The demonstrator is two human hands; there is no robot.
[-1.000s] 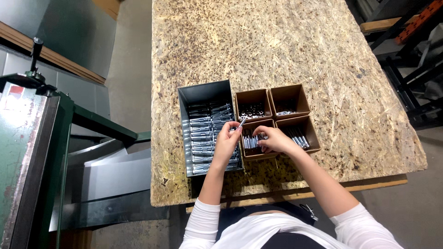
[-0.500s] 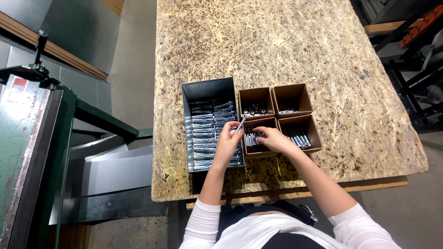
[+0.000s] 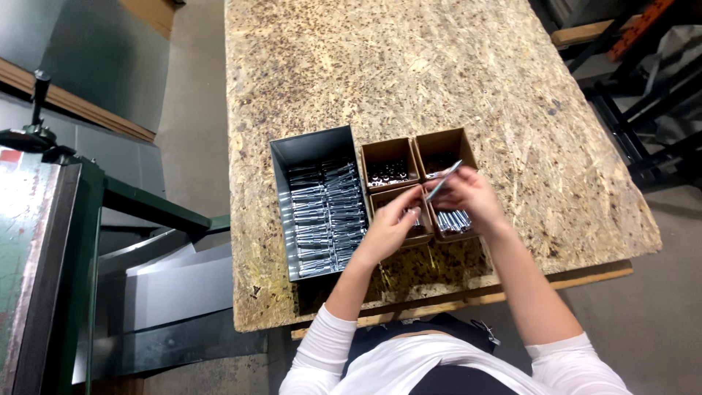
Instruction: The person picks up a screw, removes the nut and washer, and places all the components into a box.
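Holding a thin metal bolt [image 3: 443, 179] near the middle of the frame, the right hand [image 3: 472, 196] has its fingers closed around the lower end of it. The bolt is tilted, and its free end points up and to the right, above the fingertips and over the upper right cardboard box [image 3: 444, 151]. The lower part of the bolt is hidden inside the fingers.

The left hand [image 3: 387, 230] is just to the lower left of the right hand, over the lower left cardboard box [image 3: 397, 197]. Its fingers are bent and the tips come close to the bolt, but I cannot tell if they pinch something or only touch it.

Four small brown boxes stand together in a square. The lower right box [image 3: 452, 222] contains more shiny bolts and lies directly under the right hand. The upper left box [image 3: 389, 164] contains small dark metal parts. To the left of them, touching, stands a longer grey metal bin [image 3: 311, 148] filled with rows of silver metal pieces.

All of this rests on a chipboard table [image 3: 409, 66], near its lower edge. At the left of the frame there is a green machine [image 3: 44, 241], and at the bottom the white sleeves [image 3: 322, 351] of the person.
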